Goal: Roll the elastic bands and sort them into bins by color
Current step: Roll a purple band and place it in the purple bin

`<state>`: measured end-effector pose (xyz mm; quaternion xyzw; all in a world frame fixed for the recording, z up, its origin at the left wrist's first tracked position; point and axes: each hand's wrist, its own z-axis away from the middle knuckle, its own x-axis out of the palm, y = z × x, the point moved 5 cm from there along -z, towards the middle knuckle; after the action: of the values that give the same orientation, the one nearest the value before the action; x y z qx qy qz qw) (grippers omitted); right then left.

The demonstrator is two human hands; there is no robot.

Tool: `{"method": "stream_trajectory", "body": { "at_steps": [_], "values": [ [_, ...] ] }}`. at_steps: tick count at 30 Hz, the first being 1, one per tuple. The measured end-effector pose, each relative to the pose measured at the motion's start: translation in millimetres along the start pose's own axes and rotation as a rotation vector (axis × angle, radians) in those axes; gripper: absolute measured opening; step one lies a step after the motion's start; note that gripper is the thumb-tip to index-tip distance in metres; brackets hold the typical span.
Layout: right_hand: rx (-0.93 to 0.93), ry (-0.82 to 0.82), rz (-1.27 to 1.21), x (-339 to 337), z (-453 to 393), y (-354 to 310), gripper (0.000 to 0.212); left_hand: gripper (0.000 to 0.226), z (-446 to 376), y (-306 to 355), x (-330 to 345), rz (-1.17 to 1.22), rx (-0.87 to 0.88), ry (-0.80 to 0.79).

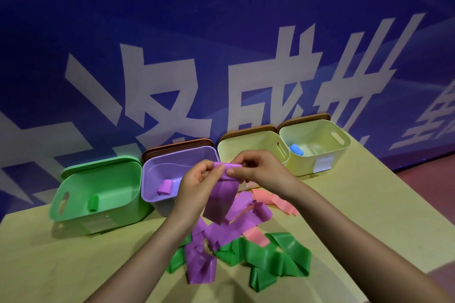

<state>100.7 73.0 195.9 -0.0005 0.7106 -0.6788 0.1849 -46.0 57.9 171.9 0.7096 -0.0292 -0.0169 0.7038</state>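
Note:
Both hands hold up one purple elastic band (pixel 220 200) above the table. My left hand (pixel 197 179) and my right hand (pixel 258 170) pinch its rolled top end, and the rest hangs down to a loose pile. The pile holds another purple band (pixel 199 263), a green band (pixel 268 257) and a pink band (pixel 275 200). Along the wall stand a green bin (pixel 73 194) with a green roll (pixel 93 203), a purple bin (pixel 150 172) with a purple roll (pixel 165 187), a yellow bin (pixel 229 151), and a second yellow bin (pixel 342 145) with a blue roll (pixel 296 149).
The bins stand on a yellow table (pixel 369 204) against a blue wall with white lettering. Brown lids (pixel 246 131) lean behind the bins. The table's right edge drops off to a reddish floor (pixel 428 184).

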Motion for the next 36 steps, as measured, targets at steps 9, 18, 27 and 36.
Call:
{"method": "stream_trajectory", "body": {
  "at_steps": [9, 18, 27, 36],
  "values": [
    [-0.136, 0.133, 0.013, 4.8, 7.5, -10.3, 0.026, 0.013, 3.5, 19.3, 1.9, -0.061, 0.214, 0.024],
    [-0.051, 0.199, -0.14, 10.6, 3.1, -1.5, 0.02, 0.01, 4.9, -9.3, -1.6, 0.085, -0.114, -0.01],
    [-0.385, 0.316, 0.42, 14.6, 8.6, -7.0, 0.01, 0.024, 9.1, -19.2, -2.3, 0.172, -0.27, 0.02],
    [-0.427, 0.12, 0.526, 14.5, 9.7, -7.6, 0.019, 0.037, 9.7, -23.5, -2.2, 0.263, -0.302, 0.015]
  ]
}}
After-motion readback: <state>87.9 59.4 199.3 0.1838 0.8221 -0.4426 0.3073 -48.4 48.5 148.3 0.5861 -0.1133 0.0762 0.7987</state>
